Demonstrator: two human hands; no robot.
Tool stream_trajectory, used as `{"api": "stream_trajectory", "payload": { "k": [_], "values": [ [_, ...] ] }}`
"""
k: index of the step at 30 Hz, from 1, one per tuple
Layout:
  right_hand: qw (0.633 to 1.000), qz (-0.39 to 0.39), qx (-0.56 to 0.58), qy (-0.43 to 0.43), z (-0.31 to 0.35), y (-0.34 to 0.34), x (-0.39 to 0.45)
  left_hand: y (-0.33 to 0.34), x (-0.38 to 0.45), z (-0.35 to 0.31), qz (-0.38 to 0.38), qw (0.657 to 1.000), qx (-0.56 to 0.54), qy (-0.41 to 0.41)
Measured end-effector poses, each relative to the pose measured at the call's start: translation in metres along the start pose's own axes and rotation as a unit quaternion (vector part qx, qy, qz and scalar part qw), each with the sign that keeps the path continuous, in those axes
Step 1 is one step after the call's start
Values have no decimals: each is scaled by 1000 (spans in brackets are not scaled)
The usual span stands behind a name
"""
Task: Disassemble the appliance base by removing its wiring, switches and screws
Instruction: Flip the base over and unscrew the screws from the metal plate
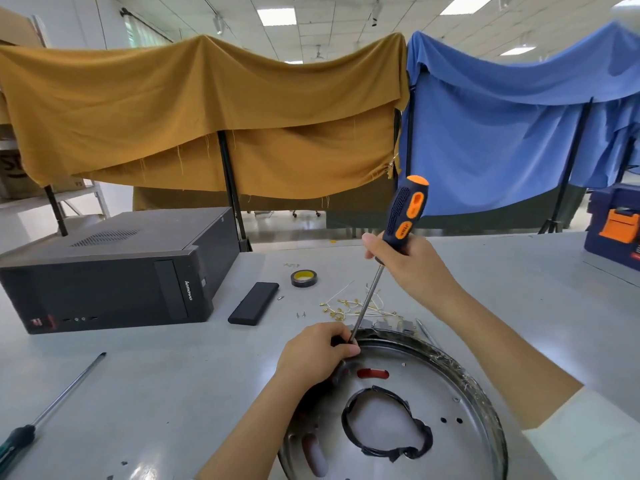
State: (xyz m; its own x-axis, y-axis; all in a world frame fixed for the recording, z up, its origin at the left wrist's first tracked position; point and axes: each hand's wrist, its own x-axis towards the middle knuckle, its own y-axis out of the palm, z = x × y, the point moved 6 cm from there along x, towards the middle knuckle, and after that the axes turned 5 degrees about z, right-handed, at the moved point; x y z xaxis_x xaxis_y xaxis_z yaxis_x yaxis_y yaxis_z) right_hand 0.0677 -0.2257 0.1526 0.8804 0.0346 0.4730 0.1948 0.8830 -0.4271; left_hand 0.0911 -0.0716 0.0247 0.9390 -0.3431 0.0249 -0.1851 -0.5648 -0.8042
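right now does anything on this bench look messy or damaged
The black tape round the central opening of the metal appliance base is torn and crumpled, with a loose flap at its lower edge. Small screws and brass-tipped wires lie scattered loose on the table.

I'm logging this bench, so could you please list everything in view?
appliance base: 1, silver, front right
screwdriver: 1, orange-black, tip at base rim
second screwdriver: 1, dark handle, front left
computer case: 1, black, left
tape roll: 1, black-yellow, centre
flat black bar: 1, beside case
loose wires: several, white-gold, behind base
cloths: 2, ochre and blue, rear
toolbox: 1, blue-orange, far right
left hand: at base rim
right hand: holds screwdriver
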Motion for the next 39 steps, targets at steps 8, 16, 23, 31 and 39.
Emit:
{"api": "stream_trajectory", "payload": {
  "k": [8,16,23,31,39],
  "values": [
    [992,-3,122,27,-5,-49,-3,-1,-3,-1,-4,1000,8,-10],
    [967,160,175,98,-59,39,-35,-5,-4,1,-26,999,-36,-15],
    [921,261,-286,47,-95,59,-43,-19,1,10,-117,932,-339,-47],
    [930,257,-255,53,-108,61,-40,-49,22,85,-135,936,-291,-146],
    [926,262,-269,39,-112,62,-37,-55,73,111,-82,980,87,-157]
  ]
}}
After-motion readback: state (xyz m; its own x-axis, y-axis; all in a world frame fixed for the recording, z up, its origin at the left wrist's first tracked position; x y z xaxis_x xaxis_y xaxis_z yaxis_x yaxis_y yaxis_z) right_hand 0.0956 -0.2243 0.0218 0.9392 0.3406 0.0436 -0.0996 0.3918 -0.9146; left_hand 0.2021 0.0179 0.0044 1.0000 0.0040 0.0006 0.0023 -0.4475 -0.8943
